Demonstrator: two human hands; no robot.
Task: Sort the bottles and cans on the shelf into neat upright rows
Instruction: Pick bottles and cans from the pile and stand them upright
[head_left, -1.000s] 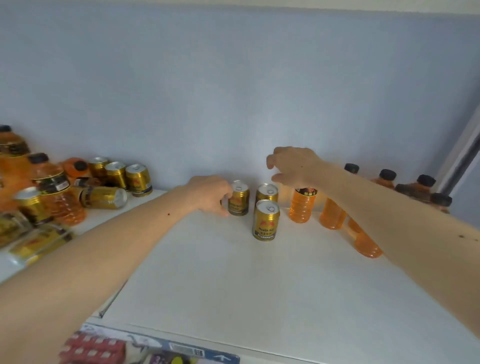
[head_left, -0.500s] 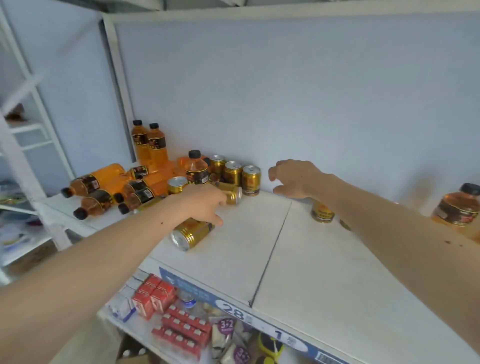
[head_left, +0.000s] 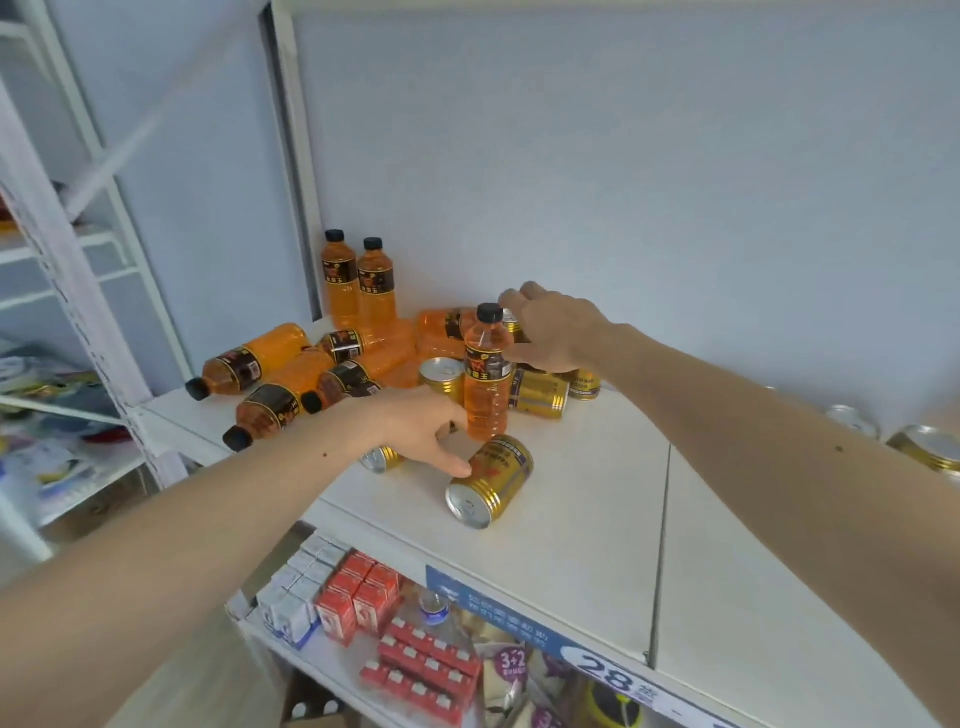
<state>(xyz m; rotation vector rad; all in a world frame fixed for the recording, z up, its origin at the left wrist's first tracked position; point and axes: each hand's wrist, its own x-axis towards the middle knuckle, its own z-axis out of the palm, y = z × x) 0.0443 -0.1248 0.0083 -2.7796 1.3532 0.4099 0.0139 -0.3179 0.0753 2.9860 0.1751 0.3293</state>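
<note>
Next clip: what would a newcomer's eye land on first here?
The heap of orange bottles lying toppled at the shelf's left back corner, with two bottles upright against the wall behind. Then the gold can on its side near the front edge, the left hand touching it, while the right hand reaches over one standing bottle.

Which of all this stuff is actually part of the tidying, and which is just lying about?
Part of the job:
- fallen gold can by the left hand
- upright bottle by the right hand
- toppled bottles
- top shelf

Just lying about:
- red cartons on the shelf below
- price strip
</note>
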